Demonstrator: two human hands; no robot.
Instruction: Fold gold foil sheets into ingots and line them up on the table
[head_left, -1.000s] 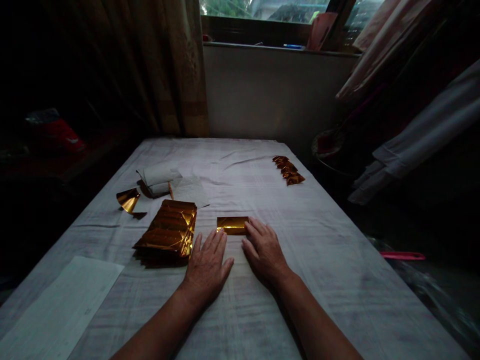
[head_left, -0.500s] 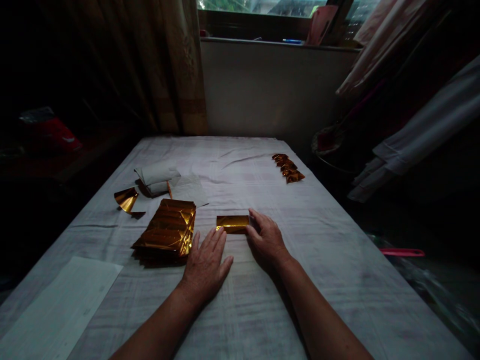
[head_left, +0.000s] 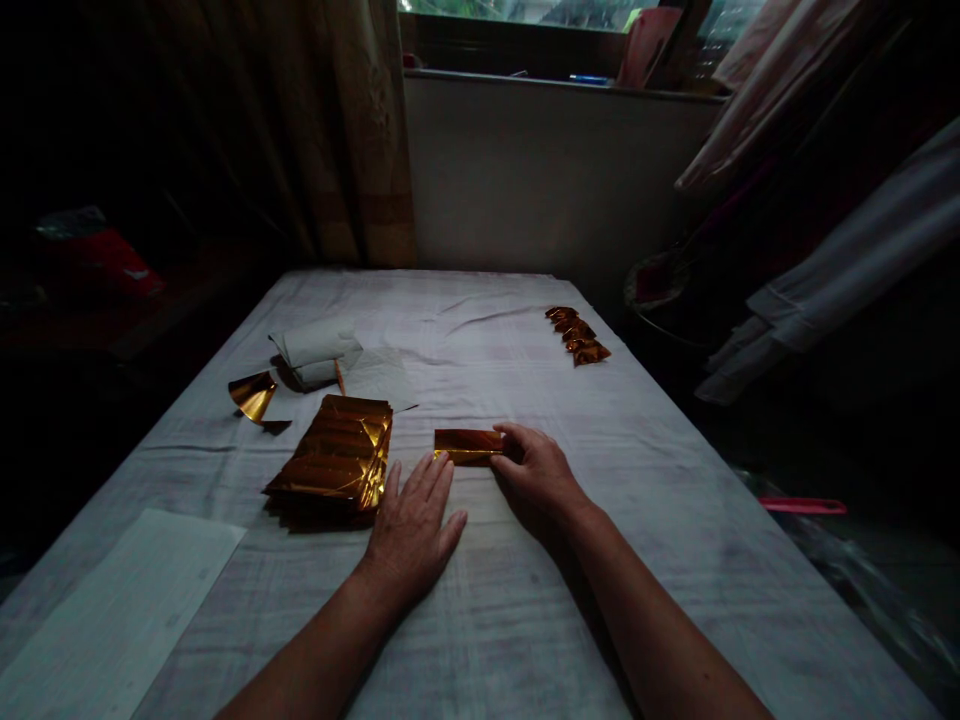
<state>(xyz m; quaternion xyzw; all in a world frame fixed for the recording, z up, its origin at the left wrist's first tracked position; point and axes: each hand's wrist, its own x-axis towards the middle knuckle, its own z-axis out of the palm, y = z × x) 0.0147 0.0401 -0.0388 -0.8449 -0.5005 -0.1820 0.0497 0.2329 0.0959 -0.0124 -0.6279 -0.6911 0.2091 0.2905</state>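
Observation:
A folded strip of gold foil paper point(head_left: 466, 447) lies flat in front of me, its long side running left to right. My left hand point(head_left: 412, 510) rests on the cloth with fingers stretched out, the fingertips touching the strip's lower left corner. At the other end, my right hand point(head_left: 538, 468) has its thumb and forefinger around the strip's right edge. Close to the left of my left hand sits a stack of gold foil sheets point(head_left: 334, 455). Several folded gold foil pieces point(head_left: 576, 334) stand in a row at the far right of the table.
A pale checked cloth covers the table point(head_left: 480, 620). Toward the left are a curled foil scrap point(head_left: 255, 395), a crumpled grey-white paper point(head_left: 315, 355) and a white sheet point(head_left: 112, 620). Clothes point(head_left: 855, 250) hang at the right, beyond the table edge. A curtain point(head_left: 367, 150) hangs behind.
My right thumb and forefinger have closed on the right end of the foil strip. My left hand has stayed in place.

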